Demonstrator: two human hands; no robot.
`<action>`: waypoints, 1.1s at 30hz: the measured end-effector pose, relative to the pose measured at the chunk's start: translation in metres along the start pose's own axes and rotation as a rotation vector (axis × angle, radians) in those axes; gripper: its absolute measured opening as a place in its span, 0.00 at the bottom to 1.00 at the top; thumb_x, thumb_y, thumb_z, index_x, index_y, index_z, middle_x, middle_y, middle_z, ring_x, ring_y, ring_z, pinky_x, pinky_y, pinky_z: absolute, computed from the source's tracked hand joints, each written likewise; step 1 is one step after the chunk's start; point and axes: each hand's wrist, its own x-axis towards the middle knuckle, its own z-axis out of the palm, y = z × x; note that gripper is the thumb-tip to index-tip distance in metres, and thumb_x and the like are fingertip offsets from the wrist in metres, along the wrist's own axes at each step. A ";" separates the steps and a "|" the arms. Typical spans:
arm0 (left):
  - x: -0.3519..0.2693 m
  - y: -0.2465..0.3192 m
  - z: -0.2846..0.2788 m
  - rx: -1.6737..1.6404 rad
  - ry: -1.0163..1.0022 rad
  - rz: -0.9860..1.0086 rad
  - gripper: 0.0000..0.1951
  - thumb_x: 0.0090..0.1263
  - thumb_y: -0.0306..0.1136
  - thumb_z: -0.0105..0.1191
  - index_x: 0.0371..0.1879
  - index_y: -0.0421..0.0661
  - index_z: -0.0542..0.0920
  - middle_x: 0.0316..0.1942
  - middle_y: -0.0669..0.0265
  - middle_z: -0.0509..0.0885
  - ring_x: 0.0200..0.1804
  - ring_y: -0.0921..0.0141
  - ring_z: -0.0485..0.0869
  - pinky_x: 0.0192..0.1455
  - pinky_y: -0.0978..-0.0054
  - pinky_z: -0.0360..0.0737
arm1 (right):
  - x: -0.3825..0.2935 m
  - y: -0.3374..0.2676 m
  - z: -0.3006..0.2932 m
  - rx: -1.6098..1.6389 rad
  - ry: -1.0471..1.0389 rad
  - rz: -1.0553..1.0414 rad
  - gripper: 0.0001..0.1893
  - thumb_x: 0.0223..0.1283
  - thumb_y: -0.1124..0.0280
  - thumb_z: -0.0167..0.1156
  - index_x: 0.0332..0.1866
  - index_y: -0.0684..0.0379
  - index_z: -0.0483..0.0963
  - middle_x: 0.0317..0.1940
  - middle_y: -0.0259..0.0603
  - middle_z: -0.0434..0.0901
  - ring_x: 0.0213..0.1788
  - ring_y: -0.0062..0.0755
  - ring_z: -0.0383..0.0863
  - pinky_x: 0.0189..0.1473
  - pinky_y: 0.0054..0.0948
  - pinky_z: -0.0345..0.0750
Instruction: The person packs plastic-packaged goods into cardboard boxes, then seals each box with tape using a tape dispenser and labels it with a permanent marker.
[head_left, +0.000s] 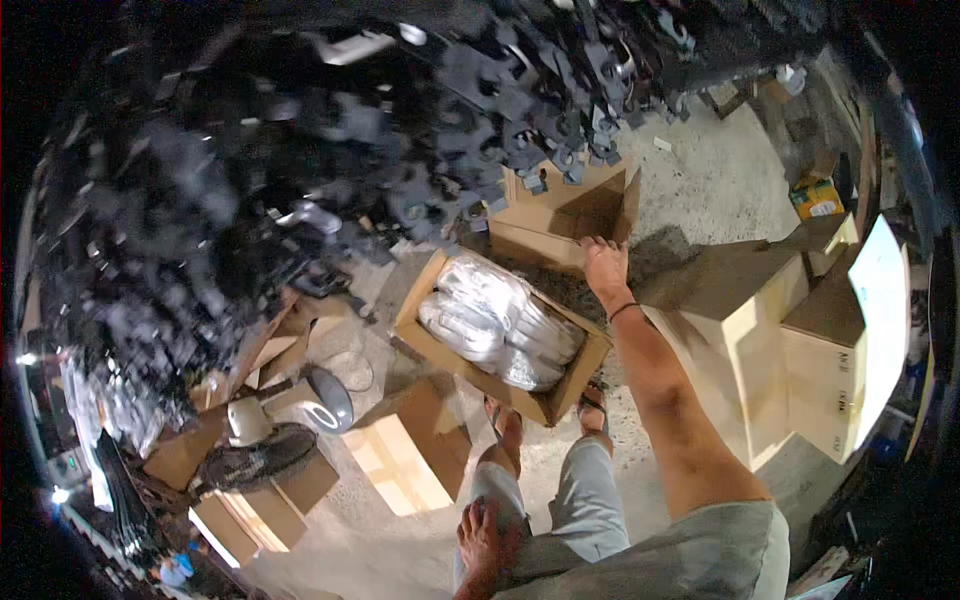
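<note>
My right hand (606, 266) reaches forward, its fingers curled over the near rim of an open cardboard box (536, 232). The inside of that box is in shadow, and what it holds cannot be made out. Closer to my feet is a second open cardboard box (427, 337), packed with bundles in clear plastic wrap (499, 322). Low in the picture, my left hand (480, 532) rests on my left thigh with nothing visible in it.
A large heap of dark hook-shaped parts (465, 97) spreads ahead and left. Closed cartons (742, 292) stand on the right beside a bright white sheet (881, 337). To the left are a taped carton (405, 457), an electric fan (259, 450) and flattened cardboard (262, 517). Concrete floor (720, 165) shows between them.
</note>
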 end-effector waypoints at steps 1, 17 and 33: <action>0.001 0.008 0.003 -0.026 -0.009 0.005 0.32 0.56 0.48 0.58 0.60 0.49 0.70 0.63 0.54 0.67 0.66 0.52 0.63 0.66 0.49 0.60 | -0.018 0.006 -0.028 0.041 0.160 -0.048 0.15 0.58 0.74 0.52 0.51 0.56 0.74 0.46 0.43 0.80 0.50 0.47 0.78 0.59 0.48 0.68; -0.073 -0.011 0.063 -0.752 0.283 -0.315 0.23 0.68 0.47 0.51 0.52 0.41 0.76 0.49 0.48 0.80 0.55 0.50 0.77 0.58 0.59 0.73 | -0.254 -0.060 -0.228 0.004 -0.297 -0.451 0.13 0.55 0.76 0.52 0.44 0.58 0.78 0.37 0.53 0.80 0.42 0.51 0.80 0.42 0.46 0.77; -0.494 0.007 0.155 -2.325 1.091 -0.811 0.48 0.61 0.76 0.32 0.70 0.48 0.59 0.65 0.51 0.67 0.62 0.53 0.71 0.62 0.45 0.68 | -0.577 -0.237 -0.299 0.037 -0.753 -2.241 0.13 0.43 0.84 0.54 0.36 0.60 0.79 0.36 0.43 0.83 0.38 0.44 0.80 0.41 0.35 0.77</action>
